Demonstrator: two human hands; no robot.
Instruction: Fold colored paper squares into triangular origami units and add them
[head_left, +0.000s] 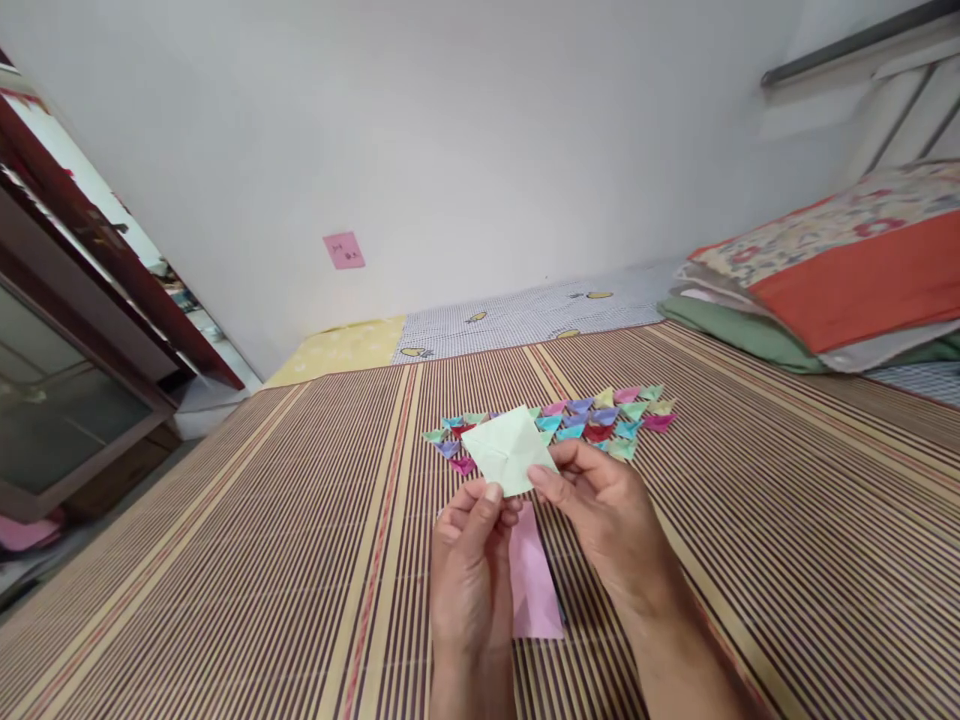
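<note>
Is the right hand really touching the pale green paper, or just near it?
Touching. The head view shows the right hand with its fingers lapping over the right corner of the pale green paper, with no gap.

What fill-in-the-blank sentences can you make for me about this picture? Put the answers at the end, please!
1. The left hand and the right hand hold a pale ____ paper square.
2. Many small folded papers lie beyond the hands on a ____ mat with thin dark and light lines.
3. The long paper lying below the hands is ____.
4. A small square with dark marks is on the white ____.

Missing words: green; striped; pink; wall.
</note>
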